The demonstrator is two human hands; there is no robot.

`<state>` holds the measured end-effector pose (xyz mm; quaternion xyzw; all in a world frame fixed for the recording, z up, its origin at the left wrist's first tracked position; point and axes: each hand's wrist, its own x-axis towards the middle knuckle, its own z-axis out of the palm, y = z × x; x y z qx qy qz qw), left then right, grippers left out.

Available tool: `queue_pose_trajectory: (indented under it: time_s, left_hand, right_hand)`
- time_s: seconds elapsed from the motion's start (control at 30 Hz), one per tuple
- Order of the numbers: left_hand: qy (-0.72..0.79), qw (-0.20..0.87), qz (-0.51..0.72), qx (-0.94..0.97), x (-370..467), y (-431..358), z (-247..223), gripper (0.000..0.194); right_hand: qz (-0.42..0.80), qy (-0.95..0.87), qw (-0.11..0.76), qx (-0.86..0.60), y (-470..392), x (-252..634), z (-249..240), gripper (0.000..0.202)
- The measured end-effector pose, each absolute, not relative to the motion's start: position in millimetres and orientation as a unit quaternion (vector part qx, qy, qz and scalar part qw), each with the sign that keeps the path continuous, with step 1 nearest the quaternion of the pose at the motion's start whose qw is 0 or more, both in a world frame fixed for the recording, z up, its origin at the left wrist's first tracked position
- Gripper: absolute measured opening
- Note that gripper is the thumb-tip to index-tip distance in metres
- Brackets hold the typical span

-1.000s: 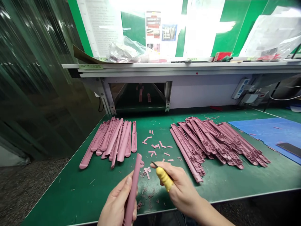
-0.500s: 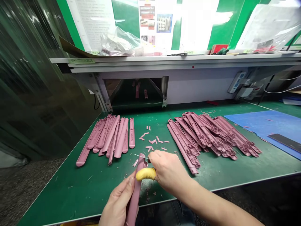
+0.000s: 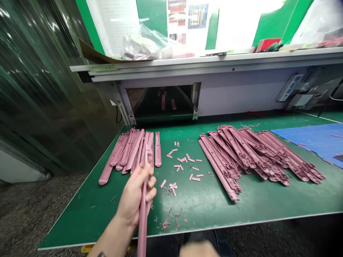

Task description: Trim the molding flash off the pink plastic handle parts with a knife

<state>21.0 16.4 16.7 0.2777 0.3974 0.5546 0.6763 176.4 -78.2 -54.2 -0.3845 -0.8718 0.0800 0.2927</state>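
The left hand (image 3: 136,194) has swung out toward the left pile of pink strips (image 3: 134,151) near the tabletop's (image 3: 254,203) far-left corner, its grip closed round the pink plastic strip (image 3: 143,210). The right hand, lately trimming it, has dropped to the bottom edge, blurred; its grip cannot be told.

My desk (image 3: 241,203) has a green mat on top and runs up to a white raised shelf (image 3: 214,62), under which a dark opening (image 3: 163,103) is framed by metal brackets. Behind the shelf stands a green board (image 3: 152,14) hung with white sheets and printed pictures, washed out by bright light from above. To my left hang ribbed, see-through green plastic curtains (image 3: 40,89), and below them the floor (image 3: 26,214) is speckled grey.
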Motion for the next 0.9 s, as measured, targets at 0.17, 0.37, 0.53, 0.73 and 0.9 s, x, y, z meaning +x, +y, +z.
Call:
queue_pose_trajectory:
  time_s: [0.17, 0.37, 0.53, 0.73, 0.9]
  left_hand:
    - [0.496, 0.667, 0.47, 0.295, 33, -25, -5, 0.043]
    - [0.441, 0.713, 0.487, 0.245, 42, -40, -17, 0.043]
    - [0.42, 0.707, 0.525, 0.218, 38, -38, -20, 0.035]
    - [0.418, 0.662, 0.556, 0.278, 40, -9, -6, 0.026]
    - [0.385, 0.641, 0.61, 0.262, 32, 36, 0, 0.013]
  right_hand:
    - [0.087, -0.807, 0.337, -0.477, -6, 201, -21, 0.061]
    - [0.033, -0.816, 0.272, -0.509, 14, 205, -5, 0.059]
    - [-0.002, -0.827, 0.249, -0.503, 2, 202, 1, 0.062]
    - [0.021, -0.881, 0.248, -0.402, -54, 171, -19, 0.041]
    - [0.098, -0.929, 0.237, -0.266, -118, 148, -68, 0.041]
